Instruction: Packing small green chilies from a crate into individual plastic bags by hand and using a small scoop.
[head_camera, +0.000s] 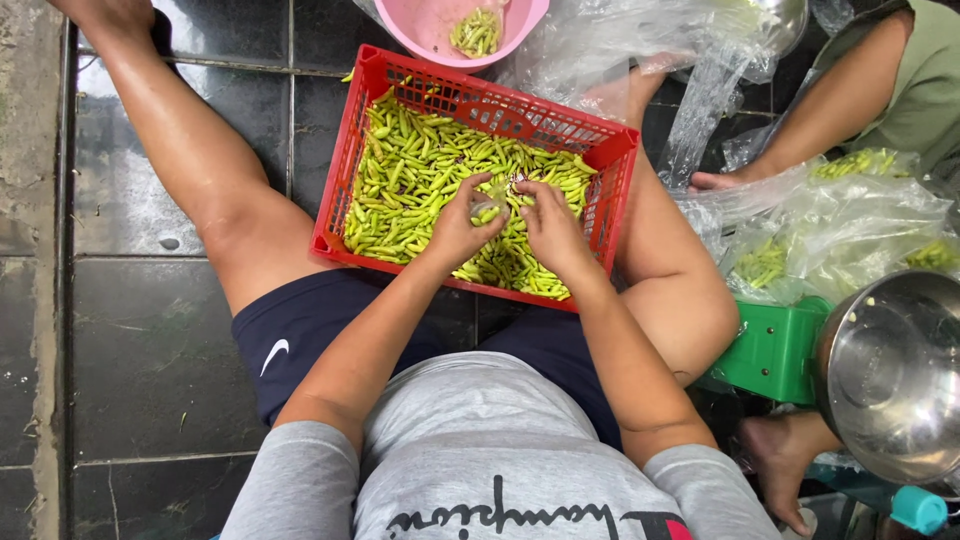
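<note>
Sorting green chillies over a red crate

Both hands meet above the red crate (352, 150) of green chillies (420, 170) — the left hand (462, 228) pinches one chilli (486, 213) in curled fingers, the right hand (548, 222) half-closed at its tip, seemingly plucking the stem. Forearms angle inward from the lap; finishing likely needs a firm pinch-and-pull — a pink bowl (425, 25) sits beyond.

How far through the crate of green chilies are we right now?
Done: a small pile of chilies sits in the pink bowl. In hand: the left hand and right hand meet over one chili above the red crate. Left: the crate is largely full.
</note>
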